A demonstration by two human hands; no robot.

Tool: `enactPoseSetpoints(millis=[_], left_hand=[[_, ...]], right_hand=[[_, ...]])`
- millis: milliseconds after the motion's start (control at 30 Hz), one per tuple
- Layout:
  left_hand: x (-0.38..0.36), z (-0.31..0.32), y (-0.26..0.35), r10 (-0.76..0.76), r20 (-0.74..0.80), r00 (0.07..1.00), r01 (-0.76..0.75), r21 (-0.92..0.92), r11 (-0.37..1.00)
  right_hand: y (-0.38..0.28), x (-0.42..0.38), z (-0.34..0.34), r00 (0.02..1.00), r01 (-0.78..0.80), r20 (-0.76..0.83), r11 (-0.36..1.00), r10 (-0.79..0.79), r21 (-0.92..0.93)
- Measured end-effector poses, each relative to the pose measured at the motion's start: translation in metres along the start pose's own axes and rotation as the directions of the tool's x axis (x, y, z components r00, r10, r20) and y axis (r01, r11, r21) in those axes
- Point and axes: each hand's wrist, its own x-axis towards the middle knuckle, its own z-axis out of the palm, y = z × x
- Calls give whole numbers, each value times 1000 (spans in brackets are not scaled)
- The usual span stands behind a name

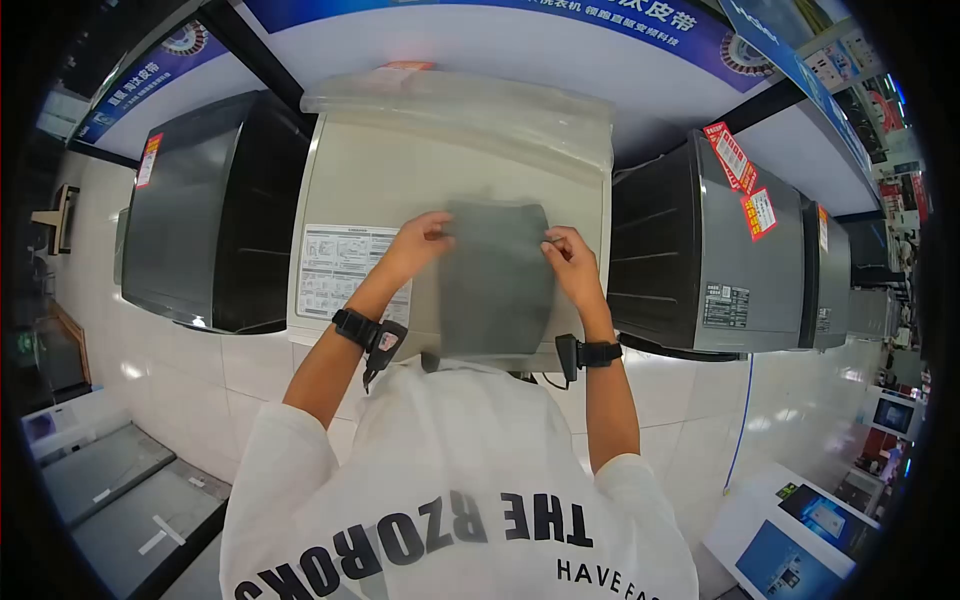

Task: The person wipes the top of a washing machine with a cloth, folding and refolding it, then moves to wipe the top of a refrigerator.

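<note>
A dark grey cloth (495, 285) hangs spread out in front of me, slightly blurred, over the pale top of a washing machine (375, 170). My left hand (420, 245) pinches the cloth near its upper left edge, with the fingertips partly hidden. At the opposite edge, my right hand (573, 262) grips the cloth's upper right side between thumb and fingers. A printed instruction sheet (335, 275) lies on the machine's top, left of the cloth and partly behind my left wrist. Each wrist wears a black strap with a small device.
Clear plastic film (465, 120) is bunched along the machine's back edge. Dark appliances stand close by, one on the left (190, 210) and one on the right (740, 270) with red price tags (735, 160). A blue cable (740, 425) runs across the tiled floor.
</note>
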Motion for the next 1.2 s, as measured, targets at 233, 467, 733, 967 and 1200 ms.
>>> enactPoseSetpoints(millis=[233, 467, 733, 967, 1200], left_hand=[[4, 11, -15, 125, 35, 991, -130, 167, 977], [-25, 10, 15, 603, 109, 790, -539, 592, 599], [-55, 15, 40, 192, 174, 966, -201, 30, 979], [12, 30, -17, -61, 46, 997, 58, 73, 996], [-25, 16, -2, 89, 3, 996, -80, 446, 892]], right_hand=[[-3, -13, -12, 997, 33, 73, 988, -23, -152], [-32, -44, -36, 955, 279, 29, 866, -294, -415], [-17, -60, -49, 985, 132, 71, 955, -156, 265], [32, 14, -23, 999, -43, -2, 996, 43, -74], [6, -16, -23, 978, -98, -209, 887, 2, -451]])
